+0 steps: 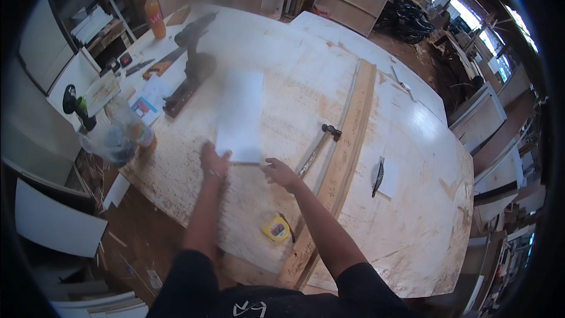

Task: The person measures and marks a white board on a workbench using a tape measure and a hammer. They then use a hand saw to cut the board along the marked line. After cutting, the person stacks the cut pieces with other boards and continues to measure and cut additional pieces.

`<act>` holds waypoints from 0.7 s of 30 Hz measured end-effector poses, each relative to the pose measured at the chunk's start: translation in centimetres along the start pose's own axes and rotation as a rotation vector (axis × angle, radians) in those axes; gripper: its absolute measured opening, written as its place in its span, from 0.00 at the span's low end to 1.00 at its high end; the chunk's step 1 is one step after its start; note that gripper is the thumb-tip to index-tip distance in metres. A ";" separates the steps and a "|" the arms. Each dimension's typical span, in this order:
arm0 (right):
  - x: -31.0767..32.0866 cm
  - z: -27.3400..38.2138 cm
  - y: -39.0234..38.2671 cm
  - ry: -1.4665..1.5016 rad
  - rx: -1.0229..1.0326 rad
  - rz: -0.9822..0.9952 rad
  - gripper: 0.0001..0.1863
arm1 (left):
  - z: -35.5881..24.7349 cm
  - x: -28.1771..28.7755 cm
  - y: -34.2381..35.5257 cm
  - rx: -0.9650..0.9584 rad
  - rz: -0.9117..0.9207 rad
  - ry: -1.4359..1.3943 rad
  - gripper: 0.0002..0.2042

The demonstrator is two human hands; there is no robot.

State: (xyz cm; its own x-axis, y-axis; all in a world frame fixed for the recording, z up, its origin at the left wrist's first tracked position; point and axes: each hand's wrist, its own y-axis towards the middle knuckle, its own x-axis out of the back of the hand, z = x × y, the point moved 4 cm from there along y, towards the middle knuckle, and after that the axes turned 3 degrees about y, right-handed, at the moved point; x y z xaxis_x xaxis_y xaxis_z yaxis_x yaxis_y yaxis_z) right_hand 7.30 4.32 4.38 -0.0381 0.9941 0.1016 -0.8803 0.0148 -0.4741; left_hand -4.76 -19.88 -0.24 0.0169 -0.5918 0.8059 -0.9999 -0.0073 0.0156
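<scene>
While board [242, 118] white, tape measure [275, 229] labelled

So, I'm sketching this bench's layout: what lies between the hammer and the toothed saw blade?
In the head view, a long wooden plank lies between the hammer and the toothed saw blade, then tabletop nearer the blade.

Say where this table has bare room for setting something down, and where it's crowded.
Bare: between the toothed blade and the near edge of the table; between the white panel and the plank, beyond the hammer. Crowded: far left, with orange bottle, saw and papers.
</scene>
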 end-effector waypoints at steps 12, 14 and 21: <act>6.9 -0.1 -7.6 -0.163 -0.025 -0.192 0.34 | -5.9 -3.6 -9.7 0.221 0.386 -0.698 0.19; 10.3 -5.3 -11.5 0.086 -0.090 -0.093 0.30 | -13.4 0.8 -16.6 0.084 0.345 -0.953 0.21; 4.8 -12.3 -27.7 0.400 0.021 -0.039 0.35 | -25.8 7.2 -40.2 -0.269 0.431 -0.420 0.29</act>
State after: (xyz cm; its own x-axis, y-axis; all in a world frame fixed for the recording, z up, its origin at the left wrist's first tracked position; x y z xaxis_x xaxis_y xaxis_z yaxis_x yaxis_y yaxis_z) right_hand 37.31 9.96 7.20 0.1786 0.9564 -0.2311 -0.8872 0.0550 -0.4580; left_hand 35.62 -3.09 20.20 -0.4416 -0.7615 0.4745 -0.8804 0.4697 -0.0655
